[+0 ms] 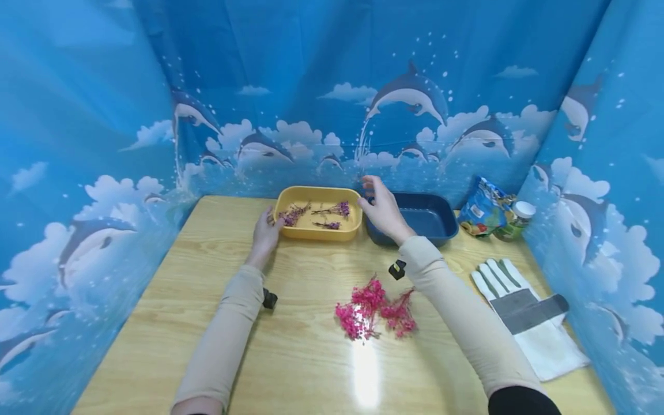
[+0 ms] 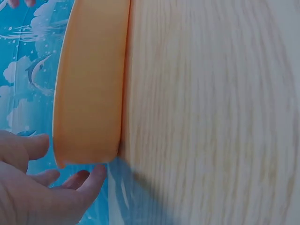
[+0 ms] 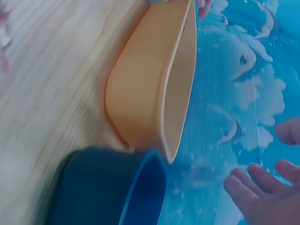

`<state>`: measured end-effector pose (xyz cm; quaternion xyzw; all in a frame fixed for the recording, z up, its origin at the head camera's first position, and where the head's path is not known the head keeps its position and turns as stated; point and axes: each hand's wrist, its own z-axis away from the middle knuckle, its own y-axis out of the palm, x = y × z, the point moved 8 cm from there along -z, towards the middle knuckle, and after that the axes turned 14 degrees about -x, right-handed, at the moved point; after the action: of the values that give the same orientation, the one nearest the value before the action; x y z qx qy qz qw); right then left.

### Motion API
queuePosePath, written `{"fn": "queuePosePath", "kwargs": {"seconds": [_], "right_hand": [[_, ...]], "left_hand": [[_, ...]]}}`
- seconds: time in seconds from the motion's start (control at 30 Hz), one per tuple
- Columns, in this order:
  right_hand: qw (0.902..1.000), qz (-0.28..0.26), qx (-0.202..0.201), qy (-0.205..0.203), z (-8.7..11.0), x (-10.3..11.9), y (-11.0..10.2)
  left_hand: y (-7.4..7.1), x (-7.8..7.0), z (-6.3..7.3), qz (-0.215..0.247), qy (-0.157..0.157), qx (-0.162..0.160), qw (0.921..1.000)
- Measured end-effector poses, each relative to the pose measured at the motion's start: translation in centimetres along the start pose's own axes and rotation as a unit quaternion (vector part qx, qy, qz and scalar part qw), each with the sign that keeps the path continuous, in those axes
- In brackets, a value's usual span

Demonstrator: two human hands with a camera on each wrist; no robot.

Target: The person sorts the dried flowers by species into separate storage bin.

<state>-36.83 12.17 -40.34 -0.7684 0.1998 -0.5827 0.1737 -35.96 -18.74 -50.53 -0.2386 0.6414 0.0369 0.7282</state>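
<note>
A yellow tray [image 1: 319, 234] stands at the back of the table with several small purple dried-flower sprigs [image 1: 332, 210] in it. My left hand [image 1: 266, 235] is at the tray's left end, fingertips right at its end wall in the left wrist view and the thumb apart from the rim. Over the gap between the yellow tray and a dark blue tray [image 1: 430, 230] is my right hand [image 1: 383, 208], fingers spread and nothing in them. In the right wrist view that hand is clear of both trays, whose near corners meet or overlap.
Bright pink dried flowers [image 1: 368, 300] lie mid-table. To the right of the blue tray stand a blue snack bag [image 1: 483, 208] and a jar with a white lid [image 1: 523, 211]. A white and grey glove [image 1: 529, 314] lies along the right edge. Dolphin-printed curtains [image 1: 311, 86] enclose the table.
</note>
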Motion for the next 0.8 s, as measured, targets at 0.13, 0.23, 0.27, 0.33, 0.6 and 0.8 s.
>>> {"fn": "queuePosePath", "kwargs": {"seconds": [0.13, 0.23, 0.27, 0.33, 0.6, 0.8], "right_hand": [[0.9983, -0.008, -0.058, 0.001, -0.1, -1.2, -2.6], [0.9951, -0.010, -0.099, -0.002, 0.1, -2.3, -4.6], [0.9937, -0.009, -0.111, -0.003, 0.2, -2.7, -5.3], [0.9906, -0.007, -0.137, -0.003, 0.4, -3.6, -6.6], [0.9659, 0.039, -0.254, 0.035, 1.3, -7.2, -11.4], [0.9537, 0.061, -0.288, 0.062, 2.3, -9.1, -13.5]], "left_hand": [[-1.0, -0.1, -0.2, 0.010, 0.013, -0.037, 0.9992], [-1.6, -0.5, -0.1, 0.009, 0.036, -0.067, 0.9970], [-1.8, -0.8, 0.0, 0.006, 0.048, -0.079, 0.9957], [-2.1, -1.7, 0.3, 0.004, 0.081, -0.105, 0.9912], [-1.3, -7.8, 3.7, 0.021, 0.292, -0.152, 0.9442], [1.5, -10.9, 7.1, 0.005, 0.413, -0.097, 0.9054]]}}
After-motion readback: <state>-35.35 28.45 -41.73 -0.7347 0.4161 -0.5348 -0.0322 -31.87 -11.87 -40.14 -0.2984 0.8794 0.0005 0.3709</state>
